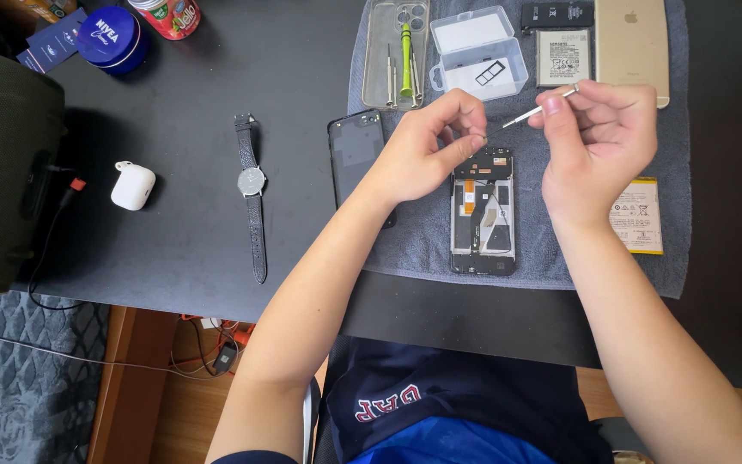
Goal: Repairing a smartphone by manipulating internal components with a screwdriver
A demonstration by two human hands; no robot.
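Both forearms reach in from the near edge of the dark counter (199, 232) and meet over a grey towel (422, 241). On it, between the hands, lies an opened phone (483, 210), back off, boards and a flex strip exposed. Left hand (427, 150): fingers pinched closed at the phone's far end, on something too small to identify, possibly a screw. Right hand (599, 142): fingers closed around a thin metal tool (536, 110), tip pointing left toward the left fingertips, just short of them. Removed back cover (356, 159) lies just left of the phone, partly under the left wrist. Farther away on the towel: a clear phone case (375, 51) holding a green-handled screwdriver (406, 47) and small bits, a clear plastic box (478, 51), a grey battery (562, 57), a gold phone (633, 43) face down. A yellow-edged battery (637, 215) lies right of the right wrist. Off the towel to the left: wristwatch (252, 193), white earbud case (133, 186). Judgement: working low over the towel would catch any dropped part; keep wrists braced, bring tool tip to the pinched piece slowly, avoid touching the flex strip.
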